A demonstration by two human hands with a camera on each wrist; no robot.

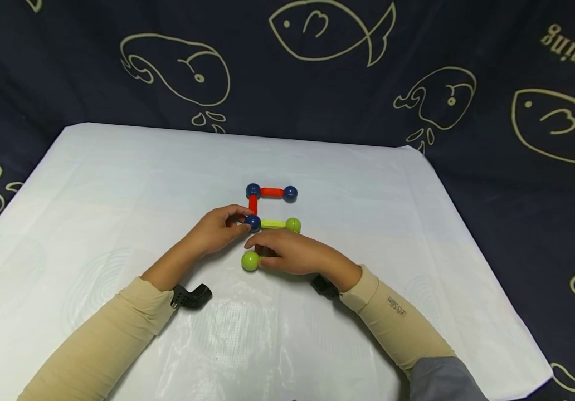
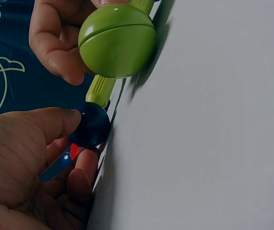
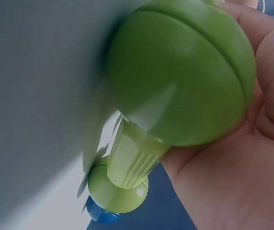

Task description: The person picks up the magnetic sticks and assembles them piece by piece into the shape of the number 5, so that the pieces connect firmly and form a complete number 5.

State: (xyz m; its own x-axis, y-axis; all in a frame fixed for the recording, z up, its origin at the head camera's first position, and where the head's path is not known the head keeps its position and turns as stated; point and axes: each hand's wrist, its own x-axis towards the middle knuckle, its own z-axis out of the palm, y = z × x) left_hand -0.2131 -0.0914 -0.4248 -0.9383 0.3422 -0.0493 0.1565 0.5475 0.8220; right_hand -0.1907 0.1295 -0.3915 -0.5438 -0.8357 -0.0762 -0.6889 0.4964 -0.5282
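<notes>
My left hand [image 1: 217, 229] pinches a blue ball [image 2: 93, 125] at the near-left corner of a ball-and-rod frame. From that ball a red rod [image 1: 253, 205] runs away to another blue ball [image 1: 253, 191], and a yellow-green rod [image 1: 273, 224] runs right to a green ball [image 1: 293, 225]. My right hand [image 1: 290, 252], nearer me, curls round a yellow-green rod beside a second green ball [image 1: 250, 261]; most of that rod is hidden. Under the right palm is a third green ball [image 3: 180, 72]; a ribbed yellow-green rod [image 3: 134, 158] from it overlaps the frame's green ball [image 3: 118, 191].
A red rod [image 1: 272, 192] at the back joins the far-left blue ball to another blue ball [image 1: 290, 194]. Everything lies on a white-covered table [image 1: 117, 167]. Dark blue cloth [image 1: 337, 83] with fish drawings hangs behind. Black straps [image 1: 194, 297] sit at both wrists.
</notes>
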